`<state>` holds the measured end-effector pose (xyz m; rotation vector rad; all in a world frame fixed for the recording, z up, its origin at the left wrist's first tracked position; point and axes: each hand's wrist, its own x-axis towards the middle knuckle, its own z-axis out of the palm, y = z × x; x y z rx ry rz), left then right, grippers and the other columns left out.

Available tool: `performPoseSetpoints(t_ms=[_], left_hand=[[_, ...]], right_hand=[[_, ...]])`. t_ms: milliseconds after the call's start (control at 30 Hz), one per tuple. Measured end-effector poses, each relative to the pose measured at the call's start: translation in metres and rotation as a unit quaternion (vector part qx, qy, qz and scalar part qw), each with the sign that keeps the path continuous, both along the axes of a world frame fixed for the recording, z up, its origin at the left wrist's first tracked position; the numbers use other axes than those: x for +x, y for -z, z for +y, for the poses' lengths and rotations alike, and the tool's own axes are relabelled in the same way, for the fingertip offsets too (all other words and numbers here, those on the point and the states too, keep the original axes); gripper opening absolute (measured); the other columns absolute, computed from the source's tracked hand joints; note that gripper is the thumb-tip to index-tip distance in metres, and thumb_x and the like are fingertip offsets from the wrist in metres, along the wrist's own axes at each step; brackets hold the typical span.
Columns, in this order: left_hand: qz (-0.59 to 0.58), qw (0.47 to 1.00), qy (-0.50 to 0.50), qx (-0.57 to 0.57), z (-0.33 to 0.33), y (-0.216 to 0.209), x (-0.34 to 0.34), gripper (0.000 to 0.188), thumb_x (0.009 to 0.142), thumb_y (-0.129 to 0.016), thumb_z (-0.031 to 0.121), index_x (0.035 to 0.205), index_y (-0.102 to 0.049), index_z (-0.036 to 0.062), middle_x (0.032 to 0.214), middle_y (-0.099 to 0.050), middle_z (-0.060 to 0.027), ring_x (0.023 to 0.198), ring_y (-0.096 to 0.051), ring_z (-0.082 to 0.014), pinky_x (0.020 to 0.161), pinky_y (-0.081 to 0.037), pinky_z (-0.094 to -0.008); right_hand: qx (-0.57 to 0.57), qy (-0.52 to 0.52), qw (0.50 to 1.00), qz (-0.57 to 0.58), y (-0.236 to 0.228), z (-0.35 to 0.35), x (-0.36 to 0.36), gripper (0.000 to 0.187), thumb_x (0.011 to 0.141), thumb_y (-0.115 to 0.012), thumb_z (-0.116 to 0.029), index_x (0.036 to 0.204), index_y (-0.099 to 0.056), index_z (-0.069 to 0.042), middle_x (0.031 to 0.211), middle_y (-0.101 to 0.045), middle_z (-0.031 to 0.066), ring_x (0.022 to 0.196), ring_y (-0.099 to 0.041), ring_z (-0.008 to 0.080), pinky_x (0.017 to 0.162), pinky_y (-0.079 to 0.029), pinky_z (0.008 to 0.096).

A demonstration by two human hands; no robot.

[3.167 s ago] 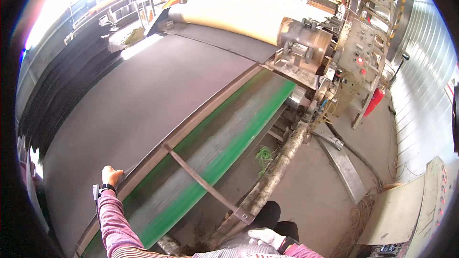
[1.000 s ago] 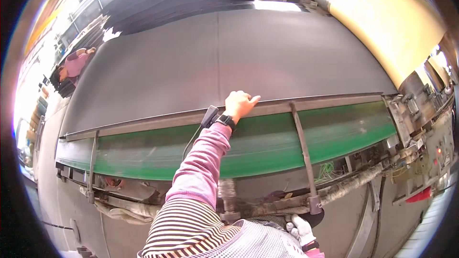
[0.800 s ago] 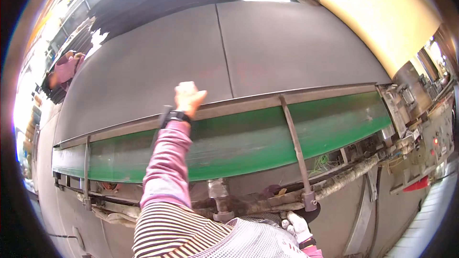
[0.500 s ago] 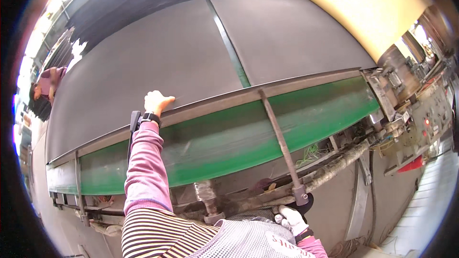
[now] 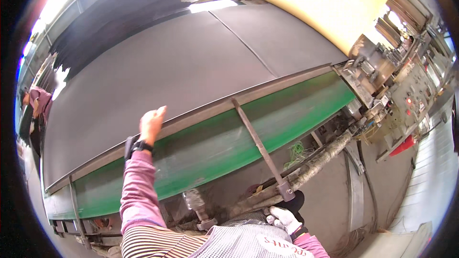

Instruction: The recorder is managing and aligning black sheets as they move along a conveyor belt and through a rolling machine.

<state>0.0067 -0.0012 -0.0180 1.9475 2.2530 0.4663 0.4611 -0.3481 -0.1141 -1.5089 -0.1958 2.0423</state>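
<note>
My bare left hand (image 5: 151,125), with a black watch on the wrist, is at the near edge of a wide dark grey sheet (image 5: 177,62). It is turned edge-on; the thumb side points up and right, and the other fingers are hidden. A second dark sheet (image 5: 272,31) lies to the right, a thin seam between the two. My right hand (image 5: 284,219) wears a whitish glove and stays low by my waist, its fingers curled. Beside it are a black rounded part (image 5: 292,203) and the lower end of a slanting metal bar (image 5: 263,148). What it holds, if anything, is hidden.
A green belt (image 5: 210,148) runs under the metal edge rail. At the far right hangs a large yellow sheet (image 5: 330,5); nearer stands a control panel (image 5: 406,110) with lit red lights. A co-worker in a purple top (image 5: 42,101) is at the far left.
The green gap between the two dark sheets has closed to a thin seam. My left hand has gone from lying spread on the sheet to edge-on. The whole view has shifted.
</note>
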Motion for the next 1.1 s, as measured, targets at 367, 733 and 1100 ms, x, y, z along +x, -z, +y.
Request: performPoseSetpoints(t_ms=[367,733,1100], left_hand=[[0.237,0.967,-0.004,0.096,-0.042,0.062,-0.161,0.032,0.095,-0.042,0.027,0.086,-0.062,0.0038,0.075,-0.059,-0.0154,0.074,-0.059,-0.0290,0.068,-0.047,-0.0416],[0.079,0.976,0.057,0.196,-0.022,0.025,0.037,0.042,0.086,-0.055,0.037,0.065,-0.060,0.0007,0.077,-0.059,-0.0152,0.081,-0.056,-0.0321,0.073,-0.044,-0.0418],[0.096,0.981,0.070,0.154,0.042,0.016,0.205,0.059,0.086,-0.047,0.054,0.073,-0.068,0.0002,0.082,-0.064,-0.0165,0.085,-0.061,-0.0316,0.077,-0.048,-0.0414]], right_hand=[[0.022,-0.010,0.998,-0.058,-0.007,-0.005,-0.003,0.021,0.089,-0.059,-0.029,0.097,-0.065,-0.010,0.077,-0.067,0.0035,0.048,-0.048,0.0053,0.042,-0.036,0.0193],[0.032,-0.007,0.999,0.010,0.017,-0.006,0.001,0.028,0.091,-0.057,-0.030,0.108,-0.064,-0.008,0.083,-0.066,-0.0005,0.066,-0.056,0.0064,0.057,-0.045,0.0194],[0.017,0.040,0.996,0.074,0.018,-0.003,0.004,0.024,0.091,-0.058,-0.022,0.106,-0.062,-0.004,0.094,-0.065,0.0020,0.076,-0.057,0.0101,0.069,-0.050,0.0258]])
